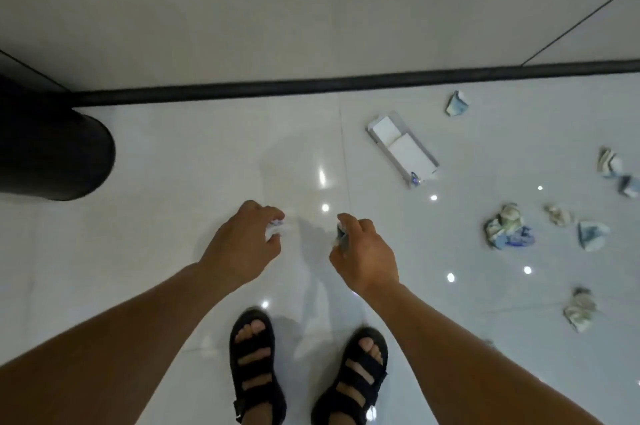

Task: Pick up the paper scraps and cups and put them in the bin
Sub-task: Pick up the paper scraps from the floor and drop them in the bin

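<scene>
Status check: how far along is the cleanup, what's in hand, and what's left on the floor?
Done: unclear, since the black bin at the left does not show its inside. In hand: the left hand grips a white scrap; the right hand holds a small dark item, mostly hidden. Left: about seven crumpled scraps lie on the floor to the right, plus a white box. No cup is plainly visible.

Black bin [52, 154], black sandals [258, 365], blue-and-white crumpled scraps [509, 228], glossy white floor [173, 182].
</scene>
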`<state>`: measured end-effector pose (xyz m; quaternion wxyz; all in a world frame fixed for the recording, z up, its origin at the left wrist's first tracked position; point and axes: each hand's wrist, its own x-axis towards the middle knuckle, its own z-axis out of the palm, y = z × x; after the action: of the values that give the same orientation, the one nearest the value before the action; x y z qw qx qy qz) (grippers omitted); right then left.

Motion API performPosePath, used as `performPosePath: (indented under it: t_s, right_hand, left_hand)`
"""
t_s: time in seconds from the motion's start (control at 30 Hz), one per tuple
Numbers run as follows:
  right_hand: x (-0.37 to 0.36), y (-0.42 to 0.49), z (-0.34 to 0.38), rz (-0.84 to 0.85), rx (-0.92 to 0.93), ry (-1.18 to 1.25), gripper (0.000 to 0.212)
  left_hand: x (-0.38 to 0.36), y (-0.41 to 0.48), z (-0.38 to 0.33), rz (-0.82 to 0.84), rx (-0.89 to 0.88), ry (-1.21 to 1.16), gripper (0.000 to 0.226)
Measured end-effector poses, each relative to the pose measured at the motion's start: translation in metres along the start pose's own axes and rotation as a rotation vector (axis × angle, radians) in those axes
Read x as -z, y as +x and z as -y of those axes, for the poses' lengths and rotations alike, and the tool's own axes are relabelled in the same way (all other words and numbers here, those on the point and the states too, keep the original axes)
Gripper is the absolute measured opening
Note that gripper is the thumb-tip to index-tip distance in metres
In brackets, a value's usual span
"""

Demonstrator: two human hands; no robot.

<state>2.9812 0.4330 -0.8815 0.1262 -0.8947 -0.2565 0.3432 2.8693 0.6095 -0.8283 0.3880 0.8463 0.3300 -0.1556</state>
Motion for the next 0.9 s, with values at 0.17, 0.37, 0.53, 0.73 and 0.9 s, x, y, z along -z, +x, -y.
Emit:
performPosePath:
  t_s: [0.17, 0.37, 0.53, 0.73, 0.9]
  right_hand:
    - [0.145, -0.061, 0.103, -0.043, 0.156, 0.008, 0.057]
    - [0.286, -0.153, 0.223, -0.065, 0.311, -0.176, 0.051]
    - [0.347, -0.214, 0.302, -0.098, 0.447, -0.278, 0.051]
    - [0.357, -0.277, 0.379, -0.098, 0.567, -0.341, 0.057]
    - [0.323, -0.319, 0.445, -0.073, 0.611, -0.405, 0.059]
  left_hand:
    - [0.133, -0.075, -0.085, -0.164, -0.046, -0.041, 0.034]
    - [0.277, -0.181, -0.155, -0.338, 0.036, -0.028, 0.036]
    - [0.342, -0.260, -0.173, -0.430, 0.072, -0.013, 0.037]
    - [0.383, -0.345, -0.137, -0.523, 0.156, -0.086, 0.036]
    - [0.419, -0.406, -0.075, -0.582, 0.209, -0.131, 0.039]
